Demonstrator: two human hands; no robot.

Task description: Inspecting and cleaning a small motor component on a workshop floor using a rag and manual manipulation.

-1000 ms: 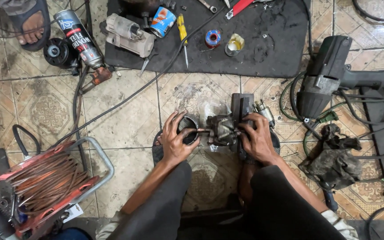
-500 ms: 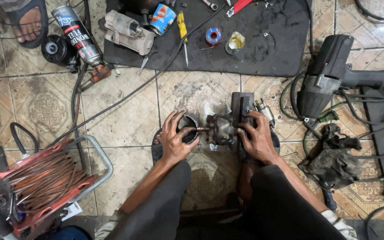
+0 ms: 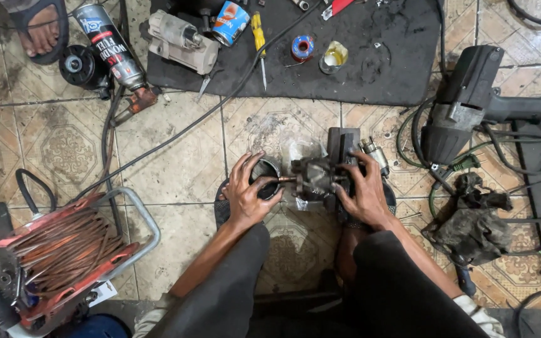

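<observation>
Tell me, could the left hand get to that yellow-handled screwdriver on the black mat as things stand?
Probably yes: bare tile lies between the left hand and the yellow-handled screwdriver, crossed only by a thin black cable. It would have to let go of the dark ring first.

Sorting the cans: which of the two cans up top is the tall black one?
The spray can lying at upper left, black and tall; the blue can on the dark mat is short.

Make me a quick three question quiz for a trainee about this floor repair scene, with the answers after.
1. True or false: both hands are on parts on the tiled floor.
2. Which hand rests on the round dark housing: A left, B right?
3. What large tool lies to the right of the work?

Key:
1. True.
2. A: the left hand is on the round housing; the right hand holds the greasy motor part.
3. The black power tool, on the floor.
</observation>
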